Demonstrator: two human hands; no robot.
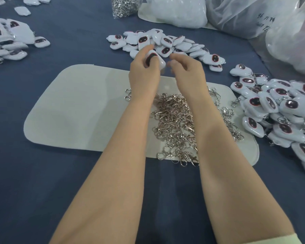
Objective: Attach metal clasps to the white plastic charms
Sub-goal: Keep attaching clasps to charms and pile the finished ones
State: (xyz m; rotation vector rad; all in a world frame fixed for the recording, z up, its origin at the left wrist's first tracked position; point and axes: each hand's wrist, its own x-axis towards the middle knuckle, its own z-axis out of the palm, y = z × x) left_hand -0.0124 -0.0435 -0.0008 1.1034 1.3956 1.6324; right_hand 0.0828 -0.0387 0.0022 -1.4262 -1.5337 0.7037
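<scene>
1. The left hand (144,71) hovers over the far edge of the white mat (69,111). Its fingers (143,52) are curled round one white charm (157,59), with the thumb lying across the charm's dark face.
2. The right hand (185,67) hangs just beside it, also above the mat's far edge, with its fingers bent in toward the charm. They are blurred, so I cannot tell whether they pinch anything.
3. A heap of loose metal clasps (174,124) lies on the right half of the mat, under both forearms. A few reach past the mat's near edge onto the blue bench (42,182).
4. Just beyond the mat's far edge sits a pile of charms (165,43).
5. Right of the mat lies a larger pile (280,110), and several charms in it seem to carry metal rings or clasps.
6. Well to the left of the mat lies a third pile (11,41).
7. Far behind the mat stand a clear bag of metal parts (124,6) and several white plastic bags (174,13).
</scene>
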